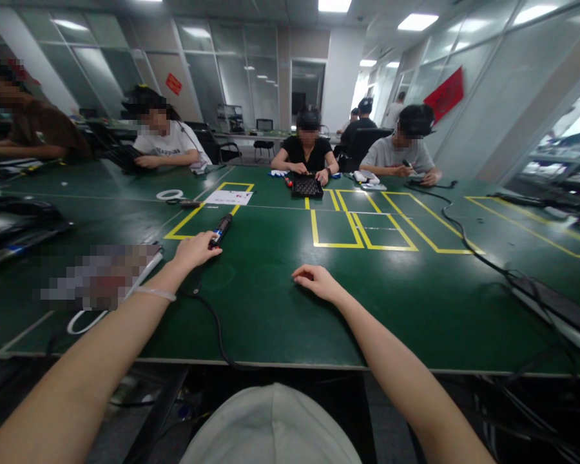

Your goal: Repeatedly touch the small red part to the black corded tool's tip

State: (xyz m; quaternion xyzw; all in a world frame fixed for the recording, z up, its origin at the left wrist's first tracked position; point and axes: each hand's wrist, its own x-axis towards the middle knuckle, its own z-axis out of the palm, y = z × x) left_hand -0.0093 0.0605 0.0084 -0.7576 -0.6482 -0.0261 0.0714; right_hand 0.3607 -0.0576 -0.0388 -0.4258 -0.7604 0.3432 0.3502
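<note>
My left hand (196, 250) reaches forward over the green table (280, 303) and its fingers close round the near end of a black pen-shaped tool (221, 229), which lies pointing away from me. A black cable (216, 328) runs from near that hand back over the table's front edge. My right hand (315, 281) rests on the table to the right, fingers loosely curled, holding nothing.
Yellow tape boxes (362, 229) mark the table's middle. A white sheet (230, 197), a white ring (169, 194) and a black tray (307, 187) lie farther off. Several people sit at the far side. Black cables (464, 238) cross the right; dark equipment (14, 225) sits left.
</note>
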